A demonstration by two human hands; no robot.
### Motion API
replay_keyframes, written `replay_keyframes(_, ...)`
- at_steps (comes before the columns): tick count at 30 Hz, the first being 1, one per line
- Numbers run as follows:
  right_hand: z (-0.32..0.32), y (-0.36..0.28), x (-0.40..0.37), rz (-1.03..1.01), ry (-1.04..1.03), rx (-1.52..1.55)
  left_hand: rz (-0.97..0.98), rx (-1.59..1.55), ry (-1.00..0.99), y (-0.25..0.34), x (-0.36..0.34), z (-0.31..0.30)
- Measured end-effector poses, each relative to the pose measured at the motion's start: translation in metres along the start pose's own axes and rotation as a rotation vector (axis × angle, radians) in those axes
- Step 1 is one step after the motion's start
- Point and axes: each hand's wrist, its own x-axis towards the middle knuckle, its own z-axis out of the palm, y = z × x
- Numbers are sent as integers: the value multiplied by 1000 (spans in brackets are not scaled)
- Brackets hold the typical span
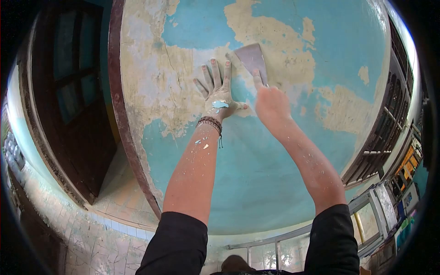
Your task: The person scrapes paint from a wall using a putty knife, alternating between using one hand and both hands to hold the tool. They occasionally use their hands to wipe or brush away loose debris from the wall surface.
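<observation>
My left hand (218, 94) lies flat against the wall with its fingers spread. A blue paint flake (220, 104) rests on the back of it, and a braided bracelet (210, 122) circles the wrist. Just right of it, my right hand (272, 104) is closed around a scraper (251, 60), one finger stretched along the blade. The scraper's wide edge points up and left, at the wall surface. Blue paint (256, 169) covers the lower wall, while bare cream plaster (284, 46) shows in ragged patches around both hands. Paint specks dot both forearms.
A dark wooden door (75, 101) stands at the left, beside the wall's brown edge trim (120, 91). At the right is a window with dark bars (382, 119). Metal frames (366, 220) and assorted items stand low on the right. Debris litters the tiled floor (101, 247).
</observation>
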Motion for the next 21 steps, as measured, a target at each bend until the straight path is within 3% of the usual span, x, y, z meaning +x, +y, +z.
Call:
replay_keyframes(6, -12, -5, 21, -10, 22, 40, 10, -21, 51, -1, 5, -1)
replay_keyframes(13, 49, 42, -91, -84, 44, 245, 14, -14, 0, -2, -2, 3)
replay_keyframes(15, 62, 42, -122, -37, 52, 602, -12, 35, -20, -3, -4, -1)
replay_keyframes(16, 63, 39, -132, -37, 44, 613, 12, 1, -18, -4, -7, -6)
replay_keyframes(18, 66, 27, -143, 182, 27, 819, 29, -17, -24, -5, -13, -5)
replay_keyframes(20, 57, 17, -133, 218, 9, 883, 89, -179, 260, -6, -29, 11)
replay_keyframes(21, 54, 13, -123, 248, 7, 930, 89, -161, 249, 4, -41, 6)
